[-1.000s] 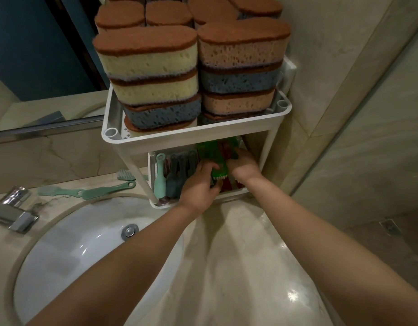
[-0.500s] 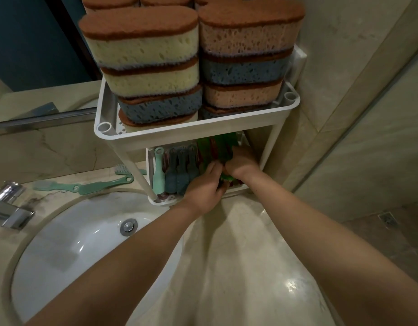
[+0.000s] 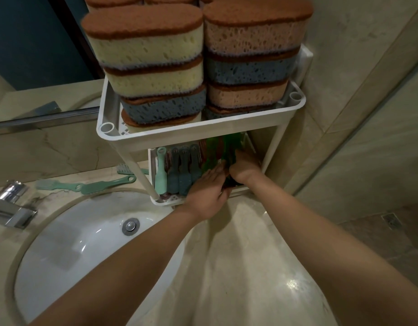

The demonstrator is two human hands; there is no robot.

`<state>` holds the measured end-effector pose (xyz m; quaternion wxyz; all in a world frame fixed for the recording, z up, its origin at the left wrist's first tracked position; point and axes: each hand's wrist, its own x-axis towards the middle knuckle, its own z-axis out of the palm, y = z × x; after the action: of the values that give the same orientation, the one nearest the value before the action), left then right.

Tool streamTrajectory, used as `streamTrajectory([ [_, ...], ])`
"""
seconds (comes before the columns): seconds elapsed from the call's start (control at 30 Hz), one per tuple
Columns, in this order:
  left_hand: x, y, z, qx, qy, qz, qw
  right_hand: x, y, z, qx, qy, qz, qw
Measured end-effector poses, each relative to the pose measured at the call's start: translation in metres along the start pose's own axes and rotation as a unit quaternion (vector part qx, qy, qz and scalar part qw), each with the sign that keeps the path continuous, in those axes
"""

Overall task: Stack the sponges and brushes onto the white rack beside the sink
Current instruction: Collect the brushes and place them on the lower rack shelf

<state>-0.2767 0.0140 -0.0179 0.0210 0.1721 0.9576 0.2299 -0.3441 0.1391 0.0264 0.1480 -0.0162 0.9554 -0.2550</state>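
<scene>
The left hand point(image 3: 207, 191) lies nearly flat, its fingers point(image 3: 218, 169) straight and close together, pressing sideways against the near ends of the green brushes point(image 3: 214, 149). The right hand point(image 3: 244, 171) is curled on the same bundle from the other side; its fingertips are hidden among the handles. The two hands almost touch. The bundle stands in the right part of the lower tray point(image 3: 153, 161) of the white rack point(image 3: 198, 131), just beside a row of teal brushes point(image 3: 179, 171) standing on end. On the upper tier the sponges point(image 3: 147, 43) are stacked in two tall piles, yellow, blue and pink with brown tops. More teal brushes point(image 3: 85, 185) lie loose on the counter point(image 3: 238, 255) behind the sink point(image 3: 74, 243), near the faucet point(image 3: 10, 208). A second ago a green brush sat farther forward between the hands and the left fingers were bent round it; now they have flattened and the bundle sits deeper under the upper tier. The loose brushes have not moved.
</scene>
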Motion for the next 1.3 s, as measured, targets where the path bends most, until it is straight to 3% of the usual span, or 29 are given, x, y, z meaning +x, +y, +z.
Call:
streamTrajectory([
  [0.23, -0.001, 0.001, 0.0, -0.009, -0.006, -0.015, 1.0, 0.002, 0.007, 0.007, 0.002, -0.076, 0.043, 0.996],
  [0.37, -0.003, 0.002, -0.001, -0.037, 0.004, -0.036, 0.999, -0.003, 0.01, 0.006, 0.065, 0.024, -0.027, 0.997],
  [0.47, -0.006, 0.0, -0.002, 0.006, 0.034, -0.045, 0.998, -0.011, 0.012, 0.006, 0.07, 0.076, -0.051, 0.993],
  [0.57, -0.008, -0.003, -0.004, 0.019, 0.051, -0.056, 0.997, -0.013, 0.01, 0.01, 0.013, 0.055, -0.045, 0.997],
  [0.7, -0.006, -0.011, -0.002, 0.058, 0.009, -0.047, 0.997, -0.011, 0.003, 0.011, -0.045, 0.026, -0.035, 0.998],
  [0.87, -0.007, -0.015, -0.003, 0.061, 0.0, -0.057, 0.996, -0.01, 0.007, 0.014, -0.073, 0.045, -0.055, 0.995],
  [1.3, -0.007, -0.013, -0.007, 0.034, -0.002, -0.086, 0.996, -0.011, 0.004, 0.015, -0.033, 0.018, -0.044, 0.998],
])
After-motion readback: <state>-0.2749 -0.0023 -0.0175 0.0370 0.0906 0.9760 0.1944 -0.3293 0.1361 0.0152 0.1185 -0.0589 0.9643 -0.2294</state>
